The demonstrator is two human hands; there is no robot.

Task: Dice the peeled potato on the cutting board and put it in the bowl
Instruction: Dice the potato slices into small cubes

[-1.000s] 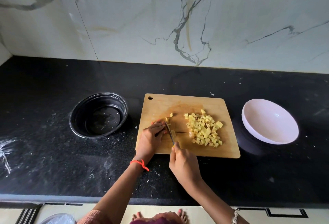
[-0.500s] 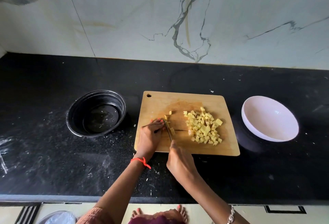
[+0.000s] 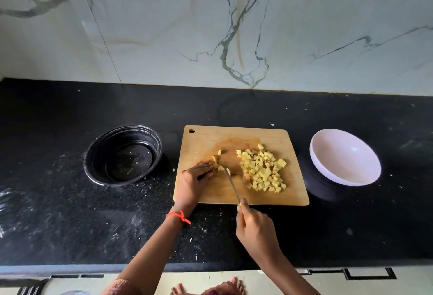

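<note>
Wooden cutting board point(image 3: 269, 197) near the counter's point(image 3: 234, 107) front edge carries diced potato point(image 3: 262, 170). Left hand point(image 3: 194, 180) curls its fingers over an uncut potato piece point(image 3: 216, 160); right hand point(image 3: 256, 231) clasps a knife point(image 3: 232, 183). White bowl point(image 3: 344, 161) sits right.

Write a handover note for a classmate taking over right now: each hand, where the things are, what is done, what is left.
Left hand: on the board, fingers curled on the last potato piece.
Right hand: grips the knife, blade tip at that piece.
Dice: piled on the board's right half.
White bowl: right of the board, empty.
Black bowl: left of the board, only scraps inside.
Done: most of the potato is diced.
Left: dice the last piece, then move all the dice into the bowl.
</note>
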